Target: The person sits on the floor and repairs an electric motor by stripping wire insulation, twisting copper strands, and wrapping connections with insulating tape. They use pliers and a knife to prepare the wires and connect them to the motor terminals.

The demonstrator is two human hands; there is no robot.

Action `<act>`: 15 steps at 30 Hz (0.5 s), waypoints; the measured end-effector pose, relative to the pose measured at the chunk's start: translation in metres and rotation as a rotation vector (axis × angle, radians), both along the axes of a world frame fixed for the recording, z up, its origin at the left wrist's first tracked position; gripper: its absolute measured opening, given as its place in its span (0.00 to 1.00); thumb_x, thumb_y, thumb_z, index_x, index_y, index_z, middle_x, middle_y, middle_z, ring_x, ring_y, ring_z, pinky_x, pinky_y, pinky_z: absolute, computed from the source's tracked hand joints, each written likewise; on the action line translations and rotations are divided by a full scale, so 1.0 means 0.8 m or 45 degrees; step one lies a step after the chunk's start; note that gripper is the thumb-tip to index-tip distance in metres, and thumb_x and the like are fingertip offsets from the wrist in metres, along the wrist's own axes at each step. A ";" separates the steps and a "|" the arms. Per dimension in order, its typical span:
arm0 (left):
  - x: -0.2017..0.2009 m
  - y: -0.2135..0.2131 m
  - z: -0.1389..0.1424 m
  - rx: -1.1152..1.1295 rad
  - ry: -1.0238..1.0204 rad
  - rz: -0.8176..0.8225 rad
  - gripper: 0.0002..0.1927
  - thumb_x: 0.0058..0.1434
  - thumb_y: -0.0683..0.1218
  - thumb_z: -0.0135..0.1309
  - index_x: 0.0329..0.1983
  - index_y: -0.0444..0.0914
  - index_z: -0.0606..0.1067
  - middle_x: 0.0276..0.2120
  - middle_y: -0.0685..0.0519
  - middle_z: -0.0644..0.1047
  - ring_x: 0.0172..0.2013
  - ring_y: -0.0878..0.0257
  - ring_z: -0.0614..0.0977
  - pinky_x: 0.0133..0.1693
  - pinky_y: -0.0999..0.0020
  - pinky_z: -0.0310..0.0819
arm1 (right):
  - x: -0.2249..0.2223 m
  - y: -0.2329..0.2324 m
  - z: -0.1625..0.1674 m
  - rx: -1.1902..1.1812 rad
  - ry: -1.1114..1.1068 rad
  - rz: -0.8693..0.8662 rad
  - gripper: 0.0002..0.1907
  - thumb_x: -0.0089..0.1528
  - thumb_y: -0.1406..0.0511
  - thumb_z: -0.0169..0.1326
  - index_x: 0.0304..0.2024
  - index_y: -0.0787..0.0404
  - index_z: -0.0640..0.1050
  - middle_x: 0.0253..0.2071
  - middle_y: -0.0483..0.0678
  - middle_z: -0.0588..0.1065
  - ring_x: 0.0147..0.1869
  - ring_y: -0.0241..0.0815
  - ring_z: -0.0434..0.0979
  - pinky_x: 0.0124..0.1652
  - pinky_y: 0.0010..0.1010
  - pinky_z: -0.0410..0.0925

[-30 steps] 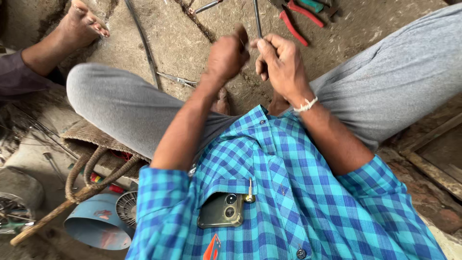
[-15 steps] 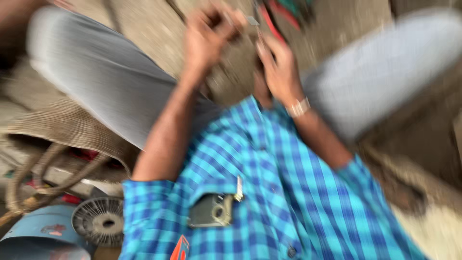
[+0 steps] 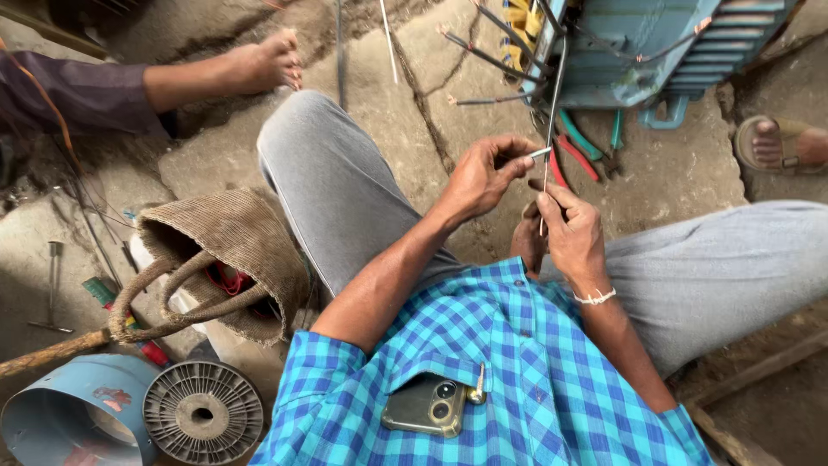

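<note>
- At the bottom of the frame, a phone (image 3: 424,404) is sitting in the chest pocket of a blue checked shirt (image 3: 517,380).
- Lower left, a ribbed grey fan cover (image 3: 203,412) is lying on the floor beside a blue metal cowl (image 3: 60,418), with a brown woven bag (image 3: 228,250) slumping just above them.
- Near the centre, the right hand (image 3: 573,235) is wearing a white bracelet and pinching the lower part of a thin wire (image 3: 548,121) between thumb and fingers.
- Just above and to its left, the left hand (image 3: 485,177) is gripping a short pale sleeve (image 3: 540,153) on that same wire with its fingertips closed tight.
- The wire is running upward from both hands into the blue motor housing (image 3: 638,52) at the upper right of the frame.
- Beneath the motor, red-handled pliers (image 3: 573,160) and a green-handled tool (image 3: 580,134) are lying on the cracked stone floor (image 3: 414,129).
- At the upper left, another person's hand (image 3: 263,65) is resting on the floor, its sleeve dark purple.
- At the far right edge, a sandalled foot (image 3: 780,142) is showing.
</note>
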State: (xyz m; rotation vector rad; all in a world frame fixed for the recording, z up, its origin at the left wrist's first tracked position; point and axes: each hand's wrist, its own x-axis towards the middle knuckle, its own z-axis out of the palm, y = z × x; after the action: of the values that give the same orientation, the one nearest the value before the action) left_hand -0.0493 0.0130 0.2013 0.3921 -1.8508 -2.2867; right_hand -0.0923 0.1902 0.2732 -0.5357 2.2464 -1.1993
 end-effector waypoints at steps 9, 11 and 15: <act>0.012 0.020 -0.005 0.101 0.016 -0.010 0.07 0.70 0.38 0.57 0.49 0.32 0.79 0.36 0.52 0.84 0.34 0.69 0.84 0.38 0.71 0.82 | 0.008 0.036 0.016 -0.103 0.509 0.090 0.06 0.75 0.71 0.55 0.54 0.63 0.77 0.48 0.51 0.82 0.52 0.43 0.85 0.51 0.32 0.76; 0.015 0.017 0.001 -0.104 0.052 0.033 0.06 0.72 0.40 0.59 0.47 0.31 0.78 0.34 0.50 0.83 0.32 0.67 0.84 0.36 0.70 0.81 | 0.002 0.043 0.025 -0.029 0.619 0.242 0.08 0.75 0.73 0.52 0.56 0.61 0.77 0.51 0.52 0.81 0.53 0.47 0.84 0.52 0.34 0.75; 0.025 0.010 0.019 -0.669 0.196 0.136 0.10 0.75 0.44 0.61 0.46 0.30 0.77 0.33 0.46 0.82 0.32 0.60 0.83 0.32 0.65 0.77 | -0.009 0.041 0.042 0.021 0.748 0.505 0.15 0.72 0.77 0.48 0.60 0.62 0.74 0.58 0.53 0.79 0.58 0.51 0.83 0.55 0.36 0.76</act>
State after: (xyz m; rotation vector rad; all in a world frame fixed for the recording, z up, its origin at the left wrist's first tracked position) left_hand -0.0294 0.0206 0.2165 0.2191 -2.1820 -1.6235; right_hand -0.0993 0.2229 0.3072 -1.4003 2.4321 -0.8903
